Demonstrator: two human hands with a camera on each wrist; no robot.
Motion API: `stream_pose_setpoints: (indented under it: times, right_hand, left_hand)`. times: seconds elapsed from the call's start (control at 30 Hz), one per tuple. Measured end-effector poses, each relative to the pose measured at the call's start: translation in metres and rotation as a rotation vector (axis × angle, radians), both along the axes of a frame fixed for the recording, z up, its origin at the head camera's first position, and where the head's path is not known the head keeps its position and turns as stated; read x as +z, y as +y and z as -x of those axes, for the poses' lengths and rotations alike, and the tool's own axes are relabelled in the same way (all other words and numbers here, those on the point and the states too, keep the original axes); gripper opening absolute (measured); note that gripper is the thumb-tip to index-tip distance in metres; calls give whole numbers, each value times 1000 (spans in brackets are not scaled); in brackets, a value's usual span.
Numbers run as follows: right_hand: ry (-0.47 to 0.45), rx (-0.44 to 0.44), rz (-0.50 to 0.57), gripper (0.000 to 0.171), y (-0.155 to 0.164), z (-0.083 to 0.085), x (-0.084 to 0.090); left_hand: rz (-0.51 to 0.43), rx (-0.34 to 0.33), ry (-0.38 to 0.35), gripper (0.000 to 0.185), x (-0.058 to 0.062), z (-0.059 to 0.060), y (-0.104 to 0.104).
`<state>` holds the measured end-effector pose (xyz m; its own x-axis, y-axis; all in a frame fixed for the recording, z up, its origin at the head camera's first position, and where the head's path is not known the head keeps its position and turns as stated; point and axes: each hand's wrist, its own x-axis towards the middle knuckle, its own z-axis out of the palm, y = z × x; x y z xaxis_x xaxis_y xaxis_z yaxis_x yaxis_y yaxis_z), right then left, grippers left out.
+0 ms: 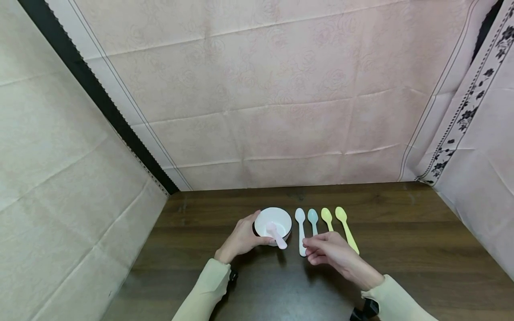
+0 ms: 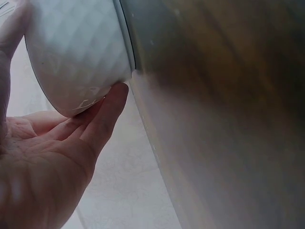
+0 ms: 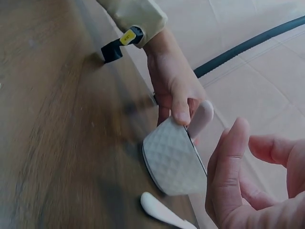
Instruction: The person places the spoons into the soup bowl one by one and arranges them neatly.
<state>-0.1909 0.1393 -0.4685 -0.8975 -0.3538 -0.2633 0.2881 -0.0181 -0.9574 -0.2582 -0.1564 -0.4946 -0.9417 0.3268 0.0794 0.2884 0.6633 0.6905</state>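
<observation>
My left hand (image 1: 242, 237) grips a small white bowl (image 1: 273, 215) by its side, thumb at the near rim and fingers round the far side. The bowl's quilted outer wall (image 2: 78, 47) shows in the left wrist view. A pale pink spoon (image 1: 277, 236) leans in it, handle sticking out over the near rim. My right hand (image 1: 339, 257) hovers at the handle end of a white spoon (image 1: 300, 227), its thumb and fingers bent with a gap between them and nothing held. It hides the handles of a blue spoon (image 1: 312, 218) and a yellow spoon (image 1: 327, 216).
A yellow-green spoon (image 1: 346, 227) ends the row on the right, just beyond my right hand. All lie on a dark wooden table (image 1: 209, 218). Pale cloth (image 1: 281, 111) hangs behind the table's far edge and along both sides.
</observation>
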Motion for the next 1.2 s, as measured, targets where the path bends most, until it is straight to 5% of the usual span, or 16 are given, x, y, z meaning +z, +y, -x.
stream_pose_setpoints:
  times: [0.5, 1.2]
  right_hand:
    - [71, -20, -92, 25, 20, -5, -3]
    - [156, -166, -345, 29, 51, -8, -7]
  left_hand:
    - [4, 2, -16, 109, -2, -2, -1]
    - [12, 6, -26, 112, 0, 0, 0]
